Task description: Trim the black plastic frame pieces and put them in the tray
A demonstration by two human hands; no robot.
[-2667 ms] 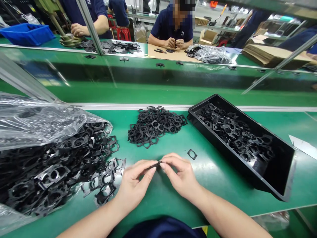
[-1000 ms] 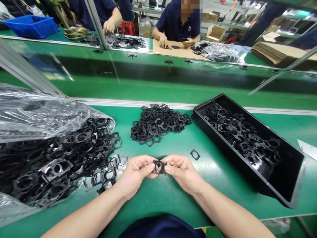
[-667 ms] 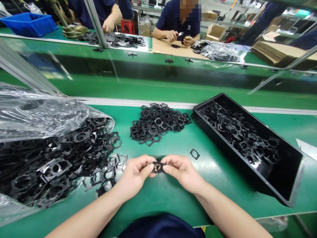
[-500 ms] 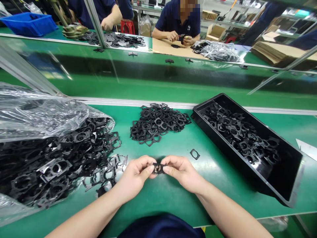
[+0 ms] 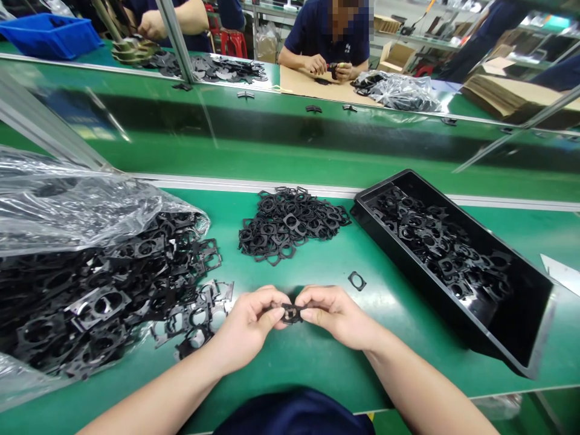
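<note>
Between my two hands is a small black plastic frame (image 5: 292, 313) with a round opening, held just above the green table. My left hand (image 5: 258, 317) pinches its left end between thumb and fingers. The right end is pinched the same way by my right hand (image 5: 333, 314). Fingers cover both ends, so I cannot tell whether it is one piece or two together. A single black ring frame (image 5: 357, 281) lies flat beyond my right hand. Farther back sits a heap of black ring frames (image 5: 292, 223).
On the left, a clear plastic bag (image 5: 81, 208) spills black square-holed parts (image 5: 99, 308) onto the green table (image 5: 290, 374). A deep black tray (image 5: 453, 320) with more frames stands on the right. Behind a low green partition (image 5: 281, 157), co-workers (image 5: 326, 36) work at another bench.
The held frame has tilted and dropped slightly, with my hands still pinching both ends. At the far bench, a co-worker's arm at the upper left has shifted left.
</note>
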